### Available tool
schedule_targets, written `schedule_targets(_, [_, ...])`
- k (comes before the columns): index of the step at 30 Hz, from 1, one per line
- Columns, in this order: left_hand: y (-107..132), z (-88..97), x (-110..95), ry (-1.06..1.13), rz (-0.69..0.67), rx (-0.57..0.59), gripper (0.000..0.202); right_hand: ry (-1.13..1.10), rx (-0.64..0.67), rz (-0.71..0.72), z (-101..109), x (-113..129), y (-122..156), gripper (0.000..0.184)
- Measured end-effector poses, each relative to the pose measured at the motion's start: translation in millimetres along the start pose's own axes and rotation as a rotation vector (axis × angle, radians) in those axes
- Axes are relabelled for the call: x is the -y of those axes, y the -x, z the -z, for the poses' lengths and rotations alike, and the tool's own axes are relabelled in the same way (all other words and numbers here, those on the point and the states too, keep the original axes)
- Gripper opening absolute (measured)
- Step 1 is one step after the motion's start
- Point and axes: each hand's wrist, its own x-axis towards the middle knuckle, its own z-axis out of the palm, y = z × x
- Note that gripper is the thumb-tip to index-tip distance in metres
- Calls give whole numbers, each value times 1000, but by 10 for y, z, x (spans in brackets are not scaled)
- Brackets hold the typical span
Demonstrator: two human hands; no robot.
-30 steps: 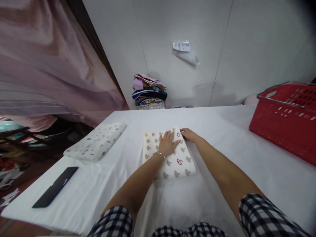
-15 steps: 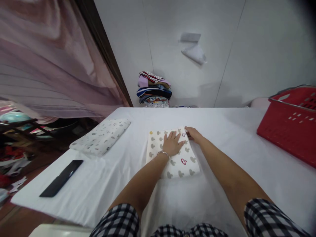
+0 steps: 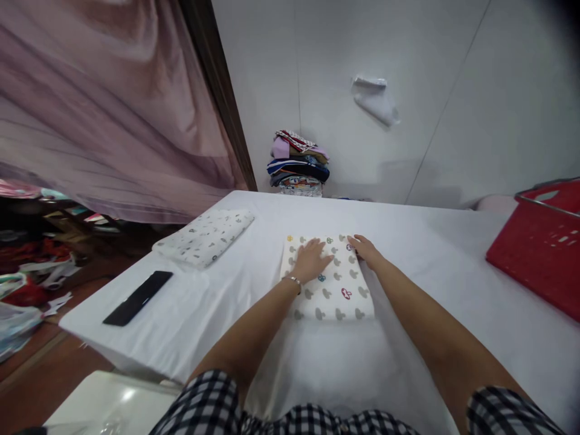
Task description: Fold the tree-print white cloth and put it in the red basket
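A folded white cloth (image 3: 338,287) with grey mushroom prints and a few coloured ones lies in front of me on the white-covered table (image 3: 430,290). Flat on its left half rests my left hand (image 3: 310,261), fingers spread and a bracelet at the wrist. My right hand (image 3: 366,250) is at the cloth's far right corner, its fingers closed around the edge; the thumb is partly hidden. Another folded white cloth (image 3: 206,237), with small grey prints, lies at the table's far left.
A black flat object (image 3: 138,298) lies near the left table edge. On the right stands a red basket (image 3: 539,254). Folded clothes (image 3: 299,163) are stacked against the wall behind. A pink curtain (image 3: 136,109) hangs at left, and a white surface (image 3: 109,402) is below.
My view has shifted, so the table appears further right. My left hand has slid slightly left over the printed cloth. My right hand stays at the same corner.
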Motion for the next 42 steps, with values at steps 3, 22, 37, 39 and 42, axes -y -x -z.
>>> schedule_targets(3, [316,124,288,-7,160,-173,54,-21,-4,-8,-1,-65,235,76])
schedule_targets(22, [650,235,510,804,641,-21,37,-157,82,-90,143,-194,1067,81])
schedule_targets(37, [990,-144,-58,1405,566,336,42,11,118,-55,928,-211,991,90])
schedule_targets(39, [1012,-193,-130,1410,570,313,42,106,74,41,939,-124,1048,85])
schedule_targets(42, [1037,-212,-251,1423,567,268,38,361,-11,201,886,68,1197,76])
